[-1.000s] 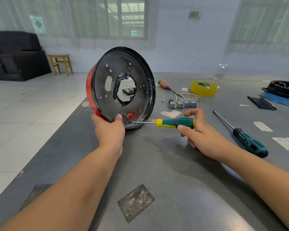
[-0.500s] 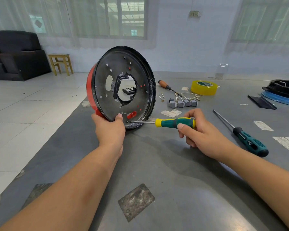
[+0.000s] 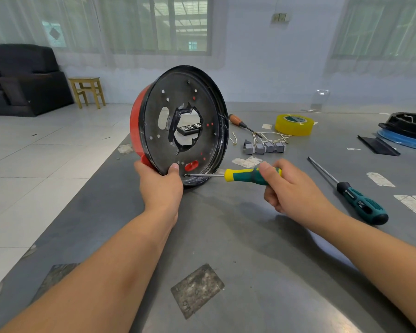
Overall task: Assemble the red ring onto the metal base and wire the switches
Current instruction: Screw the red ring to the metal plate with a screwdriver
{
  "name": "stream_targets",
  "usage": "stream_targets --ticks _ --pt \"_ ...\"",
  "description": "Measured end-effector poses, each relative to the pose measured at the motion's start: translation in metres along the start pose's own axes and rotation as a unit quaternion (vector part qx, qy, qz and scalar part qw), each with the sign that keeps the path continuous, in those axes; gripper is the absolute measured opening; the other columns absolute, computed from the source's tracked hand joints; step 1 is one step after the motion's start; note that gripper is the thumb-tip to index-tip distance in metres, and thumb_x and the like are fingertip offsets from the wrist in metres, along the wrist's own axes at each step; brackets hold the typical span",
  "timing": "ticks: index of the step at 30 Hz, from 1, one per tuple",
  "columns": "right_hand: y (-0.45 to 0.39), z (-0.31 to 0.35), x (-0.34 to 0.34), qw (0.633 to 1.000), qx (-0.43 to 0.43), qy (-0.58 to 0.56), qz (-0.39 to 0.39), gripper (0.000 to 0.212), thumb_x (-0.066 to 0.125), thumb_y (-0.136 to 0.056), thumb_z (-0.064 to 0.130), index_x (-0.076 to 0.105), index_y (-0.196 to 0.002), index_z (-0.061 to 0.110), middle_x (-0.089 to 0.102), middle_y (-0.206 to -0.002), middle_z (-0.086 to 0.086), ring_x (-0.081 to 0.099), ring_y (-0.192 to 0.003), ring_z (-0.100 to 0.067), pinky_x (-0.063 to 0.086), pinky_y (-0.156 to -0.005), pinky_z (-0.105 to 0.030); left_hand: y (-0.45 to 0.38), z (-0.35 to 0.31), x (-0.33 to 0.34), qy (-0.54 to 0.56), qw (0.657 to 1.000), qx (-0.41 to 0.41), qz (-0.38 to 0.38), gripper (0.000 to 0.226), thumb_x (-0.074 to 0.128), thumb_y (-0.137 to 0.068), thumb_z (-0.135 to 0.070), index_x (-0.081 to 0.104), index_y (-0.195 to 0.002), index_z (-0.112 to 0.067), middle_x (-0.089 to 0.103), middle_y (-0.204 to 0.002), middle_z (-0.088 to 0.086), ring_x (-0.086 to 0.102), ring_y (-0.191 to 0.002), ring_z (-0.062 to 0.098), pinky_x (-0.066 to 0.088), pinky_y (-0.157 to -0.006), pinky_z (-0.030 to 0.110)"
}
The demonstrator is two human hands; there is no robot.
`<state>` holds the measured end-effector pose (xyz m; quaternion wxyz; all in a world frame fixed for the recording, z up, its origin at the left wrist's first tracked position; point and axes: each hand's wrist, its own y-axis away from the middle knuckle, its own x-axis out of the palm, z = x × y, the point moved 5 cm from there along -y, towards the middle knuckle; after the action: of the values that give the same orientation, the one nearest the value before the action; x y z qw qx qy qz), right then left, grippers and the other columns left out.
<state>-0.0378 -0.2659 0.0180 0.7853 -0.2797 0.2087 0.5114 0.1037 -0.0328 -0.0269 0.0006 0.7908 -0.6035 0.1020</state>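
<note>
The round black metal base [image 3: 202,104] stands on edge on the grey table, its flat face with holes turned toward me. The red ring [image 3: 136,123] sits behind it on the left side. My left hand [image 3: 160,186] grips the lower rim, thumb on the face. My right hand [image 3: 291,191] holds the yellow-green screwdriver [image 3: 247,176] level, its tip at a hole near the bottom of the base. Several grey switches [image 3: 264,147] with pale wires lie on the table behind.
A second long green-handled screwdriver [image 3: 356,198] lies to the right. An orange-handled tool [image 3: 238,121], a yellow tape roll [image 3: 294,124] and a black and blue assembly [image 3: 408,131] lie farther back. The table's left edge [image 3: 106,169] drops to a tiled floor.
The right hand's fingers have shifted a little on the screwdriver handle; the tip stays at the same hole. The left hand and the base have hardly moved.
</note>
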Motion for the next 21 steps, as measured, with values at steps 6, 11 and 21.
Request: stream_targets --ticks 6,11,21 --pt "0.0 0.0 0.001 0.999 0.035 -0.009 0.023 0.037 0.04 -0.098 0.066 0.047 -0.104 0.03 0.064 -0.065 0.001 0.048 -0.042 -0.005 0.042 -0.051 -0.027 -0.002 0.002 0.0 0.001 1.0 0.004 0.0 0.038 0.072 -0.095 -0.013 0.042 -0.11 -0.033 0.06 -0.095 -0.022 0.056 -0.085 -0.006 0.044 -0.085 0.027" --pt "0.004 0.007 -0.001 0.997 -0.02 -0.067 0.034 0.015 0.049 -0.103 0.046 0.043 -0.102 0.031 0.065 -0.067 0.002 0.048 -0.047 -0.005 0.042 -0.05 -0.024 -0.003 0.003 0.001 0.002 1.0 0.011 0.005 0.037 0.072 -0.095 -0.013 0.043 -0.11 -0.031 0.061 -0.096 -0.02 0.058 -0.086 -0.004 0.045 -0.085 0.028" --pt "0.004 0.005 0.002 0.995 0.024 -0.061 0.07 0.016 0.049 -0.104 0.043 0.038 -0.113 0.036 0.062 -0.077 -0.003 0.047 -0.049 -0.006 0.044 -0.053 -0.027 -0.004 0.003 0.001 0.01 1.0 0.014 0.003 0.039 0.072 -0.095 -0.012 0.042 -0.11 -0.033 0.061 -0.099 -0.02 0.059 -0.089 -0.003 0.047 -0.088 0.03"
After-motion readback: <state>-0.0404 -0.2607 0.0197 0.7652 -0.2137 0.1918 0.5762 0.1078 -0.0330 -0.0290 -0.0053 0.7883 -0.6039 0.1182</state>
